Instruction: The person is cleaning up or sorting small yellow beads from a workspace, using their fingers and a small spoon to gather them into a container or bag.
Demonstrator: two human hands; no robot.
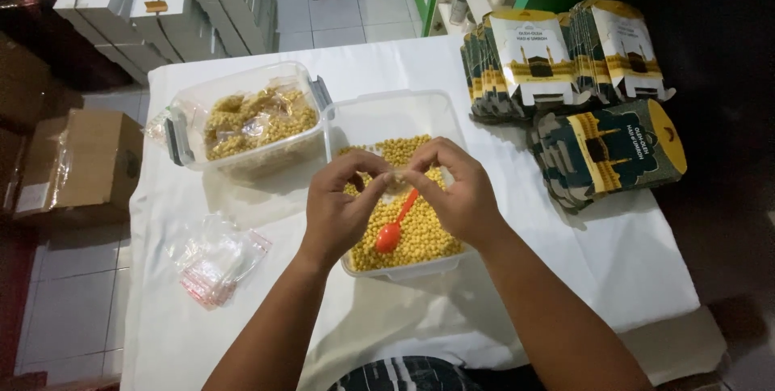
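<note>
My left hand (pixel 339 207) and my right hand (pixel 460 191) meet above a clear plastic tub (pixel 379 117) of loose yellow round nuts (pixel 420 234). Between the fingertips of both hands I pinch a small clear plastic bag (pixel 395 179), mostly hidden by my fingers. An orange plastic spoon (pixel 394 228) lies in the nuts just below my hands, bowl toward me.
A second clear tub (pixel 242 121) with filled bags of yellow nuts stands at the left. Empty zip bags (pixel 214 260) lie front left on the white tablecloth (pixel 613 262). Stacks of printed card sleeves (pixel 565 56) sit at the right. A cardboard box (pixel 77 161) and white boxes (pixel 169 4) stand on the floor.
</note>
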